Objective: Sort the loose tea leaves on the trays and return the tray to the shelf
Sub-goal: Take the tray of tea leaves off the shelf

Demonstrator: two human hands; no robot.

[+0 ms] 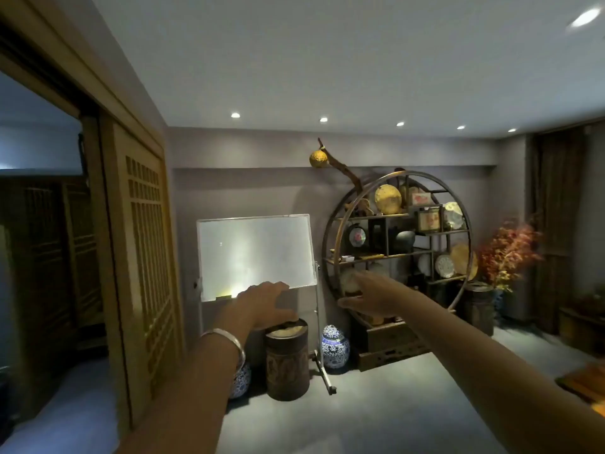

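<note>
Both my arms are stretched forward at chest height in a dim room. My left hand (265, 301), with a silver bangle on the wrist, is spread with relaxed fingers and holds nothing. My right hand (371, 294) is also spread, thumb out, and empty. A round wooden display shelf (330, 237) stands against the far wall, holding plates, tea cakes and small boxes. No tray and no loose tea leaves are in view.
A whiteboard on a wheeled stand (257, 253) stands left of the shelf. On the floor are a tall dark canister (287, 358) and two blue-and-white jars (334, 347). A wooden lattice door (144, 273) lies at left. A red-leaf plant (507, 250) stands at right.
</note>
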